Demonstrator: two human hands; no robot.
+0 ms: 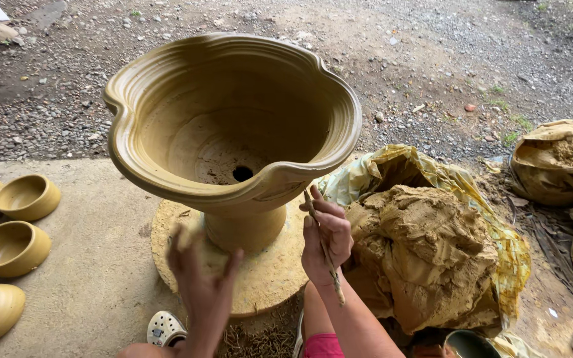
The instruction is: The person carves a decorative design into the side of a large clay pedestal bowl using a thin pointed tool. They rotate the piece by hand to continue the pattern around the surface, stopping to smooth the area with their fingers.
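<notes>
Small clay bowls (9,246) sit at 9 o'clock on the concrete. The left hand (201,285) is blurred at 6 o'clock, fingers spread wide, right by the round wheel (266,272) — touching or not, can't tell. The big wavy-rimmed clay pot (232,126) stands dead centre on it. The right hand (326,238) pinches a thin stick (324,248) against the pot's rim — clay lump (426,255) at 3 o'clock.
</notes>
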